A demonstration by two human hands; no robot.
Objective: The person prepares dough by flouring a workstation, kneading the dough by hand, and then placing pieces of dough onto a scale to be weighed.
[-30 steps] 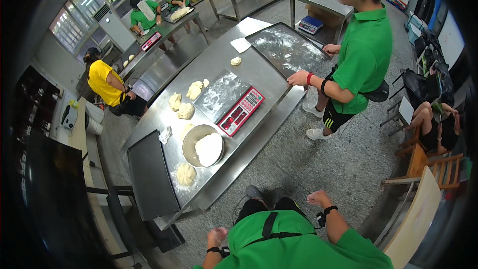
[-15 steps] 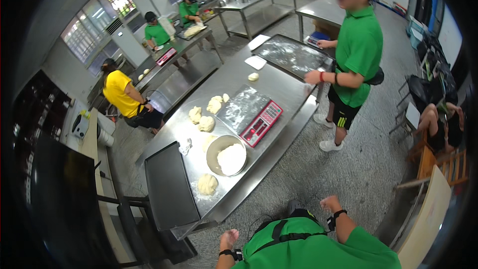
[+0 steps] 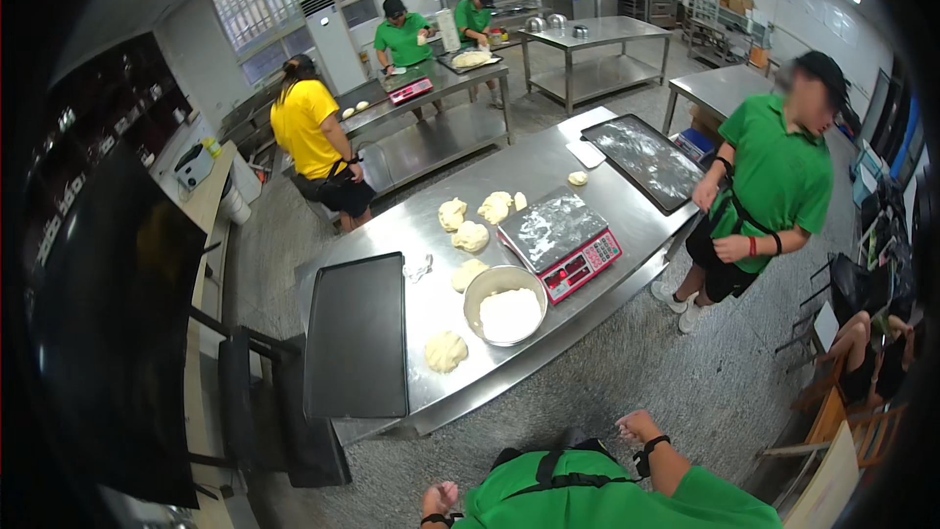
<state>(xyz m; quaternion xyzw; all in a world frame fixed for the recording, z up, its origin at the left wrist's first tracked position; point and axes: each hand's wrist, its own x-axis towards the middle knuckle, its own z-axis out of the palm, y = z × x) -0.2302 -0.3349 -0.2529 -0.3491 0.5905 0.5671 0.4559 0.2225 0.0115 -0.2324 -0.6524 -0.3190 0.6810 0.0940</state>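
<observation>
Both my hands are held away from the steel table, touching nothing on it. My left hand is at the lower edge, loosely curled, with nothing seen in it. My right hand is also curled and empty, a black band round its wrist. On the table's near side stands a steel bowl holding a white mass. Beside it lies a round dough piece, and several more dough lumps lie behind. A floury digital scale with a red front is right of the bowl.
A black baking tray covers the table's left end; a floured tray lies at its far right. A co-worker in green stands at the right end. Other people work at a farther table. A large black screen fills the left.
My view has swung, so the table sits farther right in it. The co-worker at the right has turned and drawn their hands back from the floured tray. My hands remain empty.
</observation>
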